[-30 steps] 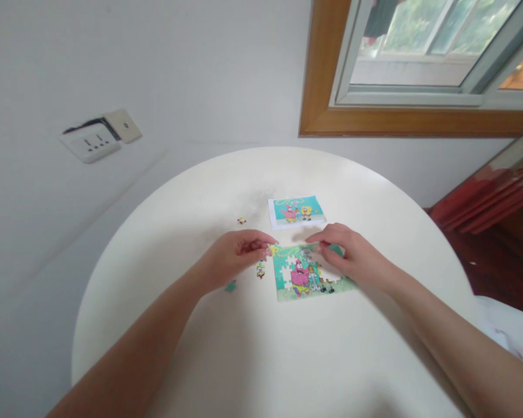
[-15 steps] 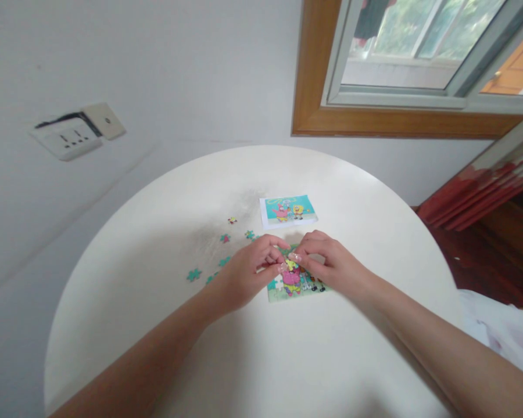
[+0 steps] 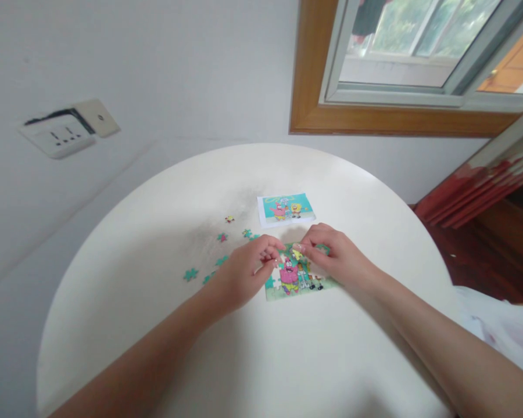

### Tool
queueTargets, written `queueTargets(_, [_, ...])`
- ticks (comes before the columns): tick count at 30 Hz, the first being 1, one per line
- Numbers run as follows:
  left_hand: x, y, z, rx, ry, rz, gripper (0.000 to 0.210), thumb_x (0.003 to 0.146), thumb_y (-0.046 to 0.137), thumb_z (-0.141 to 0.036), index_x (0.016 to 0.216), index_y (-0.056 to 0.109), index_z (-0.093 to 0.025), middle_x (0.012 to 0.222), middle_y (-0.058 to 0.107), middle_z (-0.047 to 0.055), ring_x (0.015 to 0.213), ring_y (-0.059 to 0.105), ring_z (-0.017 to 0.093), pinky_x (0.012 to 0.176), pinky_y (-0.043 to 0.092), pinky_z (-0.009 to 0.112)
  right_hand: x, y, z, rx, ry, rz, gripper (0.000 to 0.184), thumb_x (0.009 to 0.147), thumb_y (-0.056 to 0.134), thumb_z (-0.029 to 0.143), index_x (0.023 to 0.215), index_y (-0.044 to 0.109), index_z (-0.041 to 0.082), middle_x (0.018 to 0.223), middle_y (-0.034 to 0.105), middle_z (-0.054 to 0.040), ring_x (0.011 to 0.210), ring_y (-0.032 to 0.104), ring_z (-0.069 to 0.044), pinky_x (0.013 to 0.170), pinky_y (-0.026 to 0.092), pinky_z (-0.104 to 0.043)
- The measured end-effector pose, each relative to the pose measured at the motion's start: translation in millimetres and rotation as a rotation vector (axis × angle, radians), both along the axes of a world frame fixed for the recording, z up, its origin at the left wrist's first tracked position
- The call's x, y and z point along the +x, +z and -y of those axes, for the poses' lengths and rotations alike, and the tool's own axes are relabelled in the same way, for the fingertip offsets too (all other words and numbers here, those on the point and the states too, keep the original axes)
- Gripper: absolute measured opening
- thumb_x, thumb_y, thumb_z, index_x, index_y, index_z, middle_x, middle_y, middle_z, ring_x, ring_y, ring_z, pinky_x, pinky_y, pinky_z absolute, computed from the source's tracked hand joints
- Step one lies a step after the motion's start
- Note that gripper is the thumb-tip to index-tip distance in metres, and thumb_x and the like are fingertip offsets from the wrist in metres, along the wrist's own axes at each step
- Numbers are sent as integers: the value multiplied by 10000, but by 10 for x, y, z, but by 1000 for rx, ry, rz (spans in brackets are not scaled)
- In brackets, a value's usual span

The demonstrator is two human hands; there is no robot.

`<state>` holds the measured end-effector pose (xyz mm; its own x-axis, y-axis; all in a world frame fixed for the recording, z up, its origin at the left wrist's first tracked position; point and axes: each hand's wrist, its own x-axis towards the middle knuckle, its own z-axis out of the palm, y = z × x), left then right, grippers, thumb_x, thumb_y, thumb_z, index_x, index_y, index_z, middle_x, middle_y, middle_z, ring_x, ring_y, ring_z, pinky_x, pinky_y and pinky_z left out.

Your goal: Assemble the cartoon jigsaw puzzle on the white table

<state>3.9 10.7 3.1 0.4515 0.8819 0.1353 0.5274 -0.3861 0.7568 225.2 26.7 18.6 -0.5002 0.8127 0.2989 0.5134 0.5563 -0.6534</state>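
Right hand (image 3: 326, 251) pinching a yellow puzzle piece (image 3: 297, 253) between thumb and fingers, over far part of jigsaw puzzle (image 3: 291, 285); left hand (image 3: 253, 268) half open, thumb apart from curled fingers, at puzzle's left edge; puzzle flat on white round table (image 3: 108, 273), in front of person, gaps at left; picture card (image 3: 288, 209) just beyond it; loose pieces (image 3: 190, 274) scattered left, some partly hidden behind left hand

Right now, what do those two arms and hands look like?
No sleeves, watch or bracelet show on the left arm or right arm. The left hand and right hand wear no gloves. The right thumbnail looks shiny, but blurry.
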Motion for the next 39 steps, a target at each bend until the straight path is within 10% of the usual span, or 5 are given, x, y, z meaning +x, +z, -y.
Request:
queueTargets(11, [13, -86, 37, 434, -268, -296, 357, 893, 452, -95, 1183, 626, -207, 1148, 584, 98, 1096, 493, 239, 968, 430, 418, 173, 62, -63, -21, -111, 242, 209, 867, 536, 219, 707, 664, 178, 708, 641, -40, 733, 554, -171, 706, 409, -294])
queueTargets(39, [95, -67, 59, 505, -297, -464, 311, 930, 471, -172, 1192, 627, -232, 1163, 589, 94, 1096, 479, 255, 954, 433, 418, 253, -6, -116, -49, -120, 468, 201, 847, 584, 287, 682, 663, 204, 716, 669, -46, 712, 561, -178, 657, 393, -284])
